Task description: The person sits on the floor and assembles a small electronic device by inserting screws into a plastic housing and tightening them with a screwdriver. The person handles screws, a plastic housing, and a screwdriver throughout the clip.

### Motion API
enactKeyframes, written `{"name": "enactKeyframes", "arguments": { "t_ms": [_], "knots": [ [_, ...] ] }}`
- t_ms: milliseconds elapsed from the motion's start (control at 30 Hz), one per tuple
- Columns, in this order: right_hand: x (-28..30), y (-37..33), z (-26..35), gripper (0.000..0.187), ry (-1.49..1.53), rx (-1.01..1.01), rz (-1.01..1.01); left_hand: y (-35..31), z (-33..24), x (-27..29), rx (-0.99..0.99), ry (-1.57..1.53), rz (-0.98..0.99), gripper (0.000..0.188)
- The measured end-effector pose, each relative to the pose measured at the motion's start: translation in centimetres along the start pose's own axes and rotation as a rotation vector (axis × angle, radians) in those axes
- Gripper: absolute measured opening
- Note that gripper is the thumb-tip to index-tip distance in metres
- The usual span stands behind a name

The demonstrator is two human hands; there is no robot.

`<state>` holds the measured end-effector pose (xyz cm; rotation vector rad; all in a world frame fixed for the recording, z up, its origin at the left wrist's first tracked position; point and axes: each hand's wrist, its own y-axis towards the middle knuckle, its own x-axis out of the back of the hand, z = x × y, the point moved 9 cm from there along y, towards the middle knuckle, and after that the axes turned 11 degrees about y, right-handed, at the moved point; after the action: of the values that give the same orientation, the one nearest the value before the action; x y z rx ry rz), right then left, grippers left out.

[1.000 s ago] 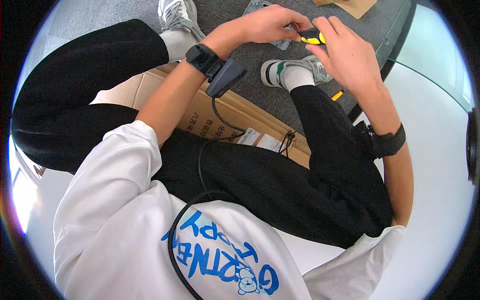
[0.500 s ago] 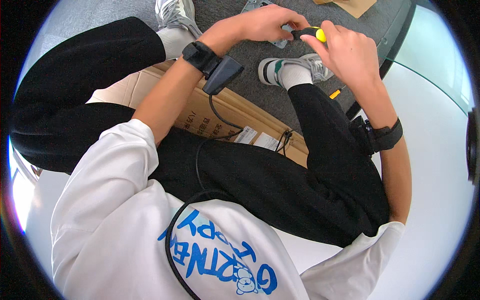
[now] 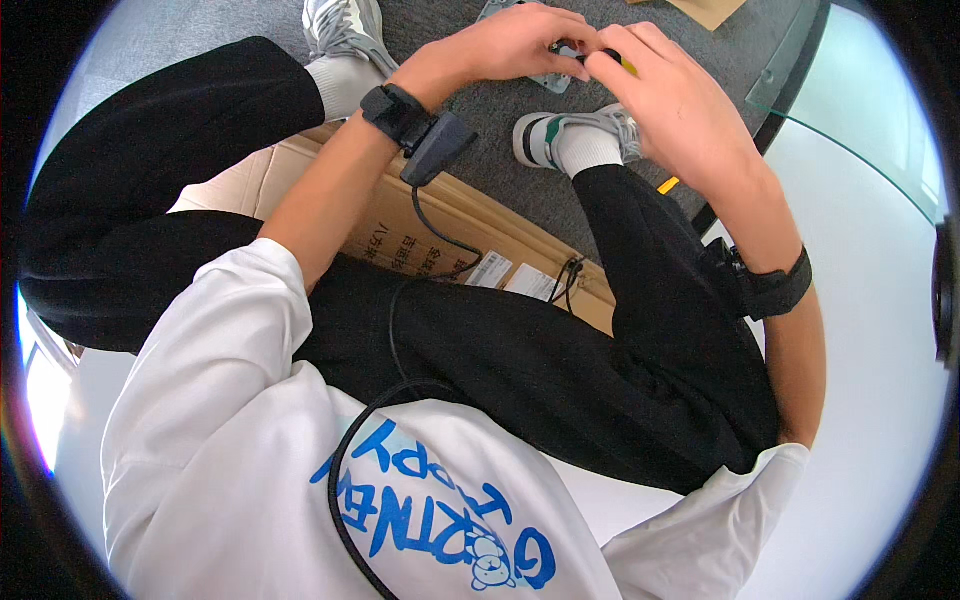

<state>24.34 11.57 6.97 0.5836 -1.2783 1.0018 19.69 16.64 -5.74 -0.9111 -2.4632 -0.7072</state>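
At the top of the head view my hands meet above the grey carpet. My left hand has its fingers curled in a pinch on a small black part, most of it covered by the fingertips. Right beside it, my right hand is closed over a black-and-yellow object. Only a bit of that object shows between the fingers, so its kind is unclear. Whether the black part and the black-and-yellow object are one piece cannot be made out. A grey metal piece lies beneath my hands, partly hidden.
A long cardboard box lies across the floor by my legs. A yellow-tipped item shows beside my right leg. Brown cardboard lies at the top, and a glass panel stands at the right. A black cable runs over my shirt.
My right hand has shifted left against my left hand and turned, its fingers now covering most of the black-and-yellow object. My left hand has moved only slightly.
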Motion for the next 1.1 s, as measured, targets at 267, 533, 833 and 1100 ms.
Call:
{"name": "enactKeyframes", "arguments": {
  "t_ms": [267,533,833,1100],
  "knots": [
    [0.8,-0.7,-0.8,0.046,0.032,0.033,-0.127,-0.2,-0.1,0.7,0.064,-0.117,-0.003,0.033],
    [0.9,-1.5,-1.7,0.039,0.056,0.028,-0.130,-3.2,8.1,4.7,0.277,0.161,-0.223,0.053],
    [1.0,-1.9,-1.9,0.037,0.061,0.023,-0.147,-6.1,12.0,-0.5,0.497,-0.124,0.187,0.094],
    [-1.4,-2.1,-2.9,0.037,0.035,-0.027,-0.093,-8.6,14.1,-3.0,0.743,0.286,0.167,0.074]
  ]
}}
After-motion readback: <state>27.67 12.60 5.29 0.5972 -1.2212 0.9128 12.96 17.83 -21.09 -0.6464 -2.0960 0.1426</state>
